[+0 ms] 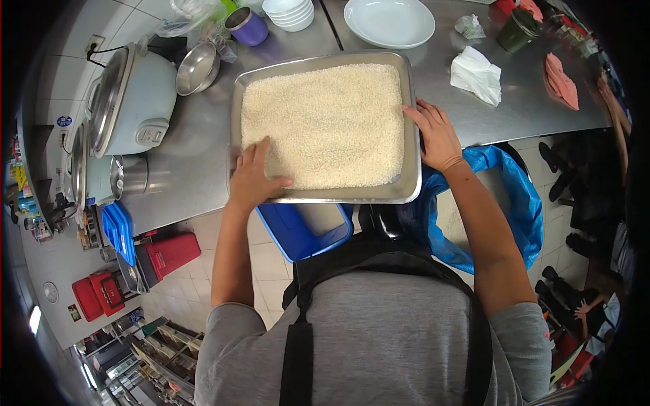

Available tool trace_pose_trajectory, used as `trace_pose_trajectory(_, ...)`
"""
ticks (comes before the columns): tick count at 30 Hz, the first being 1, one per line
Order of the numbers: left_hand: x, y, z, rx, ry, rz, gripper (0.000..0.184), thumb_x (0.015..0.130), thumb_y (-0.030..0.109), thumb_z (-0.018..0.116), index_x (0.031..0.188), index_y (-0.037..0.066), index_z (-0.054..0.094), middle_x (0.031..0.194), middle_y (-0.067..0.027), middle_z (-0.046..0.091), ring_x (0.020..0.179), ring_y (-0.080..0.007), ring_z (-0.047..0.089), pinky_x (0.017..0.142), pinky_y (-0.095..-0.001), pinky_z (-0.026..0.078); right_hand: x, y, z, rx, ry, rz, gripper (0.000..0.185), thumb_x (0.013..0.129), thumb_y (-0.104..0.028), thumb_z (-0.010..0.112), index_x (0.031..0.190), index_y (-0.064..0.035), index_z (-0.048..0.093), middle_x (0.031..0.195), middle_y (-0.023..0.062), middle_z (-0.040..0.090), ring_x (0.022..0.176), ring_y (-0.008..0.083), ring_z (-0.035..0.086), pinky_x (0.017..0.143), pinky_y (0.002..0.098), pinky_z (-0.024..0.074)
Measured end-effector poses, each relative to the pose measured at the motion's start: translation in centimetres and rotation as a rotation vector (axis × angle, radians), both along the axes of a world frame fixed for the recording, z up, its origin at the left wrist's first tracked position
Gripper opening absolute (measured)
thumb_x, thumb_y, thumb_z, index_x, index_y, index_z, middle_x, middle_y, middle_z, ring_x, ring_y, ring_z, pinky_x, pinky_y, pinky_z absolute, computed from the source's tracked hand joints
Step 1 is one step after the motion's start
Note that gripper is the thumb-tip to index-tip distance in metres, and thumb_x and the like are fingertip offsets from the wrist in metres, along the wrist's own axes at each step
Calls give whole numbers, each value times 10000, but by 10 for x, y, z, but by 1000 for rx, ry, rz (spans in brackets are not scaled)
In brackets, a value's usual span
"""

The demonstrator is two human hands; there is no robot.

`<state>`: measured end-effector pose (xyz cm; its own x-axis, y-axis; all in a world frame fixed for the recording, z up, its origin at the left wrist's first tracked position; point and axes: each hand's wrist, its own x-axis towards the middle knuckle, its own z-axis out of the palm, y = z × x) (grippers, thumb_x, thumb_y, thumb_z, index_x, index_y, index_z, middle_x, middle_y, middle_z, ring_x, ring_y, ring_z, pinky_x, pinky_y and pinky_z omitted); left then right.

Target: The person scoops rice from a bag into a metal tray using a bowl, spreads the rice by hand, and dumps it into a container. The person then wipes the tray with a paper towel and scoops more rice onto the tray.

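Observation:
A rectangular metal tray (410,177) lies on the steel counter near its front edge, filled with a layer of pale raw rice (325,128). My left hand (254,177) rests at the tray's front left corner, fingers spread, with fingertips and thumb at the rice. At the tray's right side, my right hand (437,135) grips the rim, one digit over the inside edge and the others outside. The undersides of both hands are hidden.
A rice cooker (142,101) and metal bowl (198,68) stand left. Behind are a purple cup (248,27), stacked white bowls (290,13) and a large white plate (389,21). Below the counter sit a blue bin (288,230) and a blue-lined container (525,216). People are at far right.

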<state>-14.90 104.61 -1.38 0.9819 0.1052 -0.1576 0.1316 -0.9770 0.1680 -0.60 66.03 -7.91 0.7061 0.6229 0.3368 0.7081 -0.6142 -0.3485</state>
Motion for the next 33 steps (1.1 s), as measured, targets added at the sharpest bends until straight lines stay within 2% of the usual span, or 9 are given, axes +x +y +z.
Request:
trace_pose_trajectory(4,9,-30,-12,-136,47,129,863,679,266,805,1425,101,403,1381,-259,423,1173,-432,525,964,-444,476,-1,0,2,2,-1,-6,792,656,3,645,1402,-145,424,1275,178,555,1308,339,439,1106,440,323)
trace_pose_trajectory(11,53,-83,-8,-676,-178,-44,532,740,54,741,1252,80,597,1189,-200,616,1038,-397,609,894,-406,500,-1,2,1,-12,-1,-16,780,661,6,643,1396,-143,427,1267,176,557,1300,336,445,1097,435,328)
trace_pose_trajectory(14,67,-60,4,-571,-243,112,497,774,106,744,1252,116,610,1217,-179,613,1042,-375,610,910,-400,494,0,2,0,-14,-13,-16,781,661,6,639,1398,-141,427,1269,178,555,1301,336,445,1097,434,327)
trace_pose_trajectory(18,71,0,-22,66,-357,126,501,838,167,689,1310,68,552,1298,-205,553,1174,-406,518,1015,-452,420,-1,2,2,-17,3,-21,775,664,6,631,1397,-140,430,1270,181,553,1305,338,442,1095,437,327)
trace_pose_trajectory(21,67,-7,-43,66,-212,141,533,844,161,675,1337,42,514,1346,-224,510,1223,-450,467,1044,-472,390,1,2,1,-14,0,-20,771,664,7,628,1396,-140,432,1270,180,552,1307,338,440,1092,437,328)
trace_pose_trajectory(24,66,-42,-51,-134,-284,70,473,837,141,675,1292,68,567,1300,-199,557,1201,-415,509,1015,-447,420,0,2,1,-10,7,-12,771,663,7,628,1395,-140,432,1267,178,553,1308,338,439,1091,436,328)
trace_pose_trajectory(27,71,-71,-6,-679,-50,6,397,842,131,671,1235,97,623,1237,-166,606,1152,-365,561,978,-414,451,2,2,0,-13,3,-10,767,665,5,627,1393,-139,435,1264,176,555,1307,337,440,1090,438,328)
trace_pose_trajectory(30,97,-43,3,-583,-162,80,333,847,118,667,1180,114,661,1173,-143,640,1095,-331,599,944,-396,472,2,2,0,-13,15,-11,756,671,0,624,1390,-137,439,1258,175,556,1307,338,440,1091,439,327)
trace_pose_trajectory(33,138,13,-18,-234,-500,34,331,860,173,669,1185,113,651,1207,-150,619,1127,-350,571,960,-410,459,2,2,0,-21,6,-9,743,678,-9,622,1388,-134,442,1253,174,558,1306,340,439,1093,439,325)
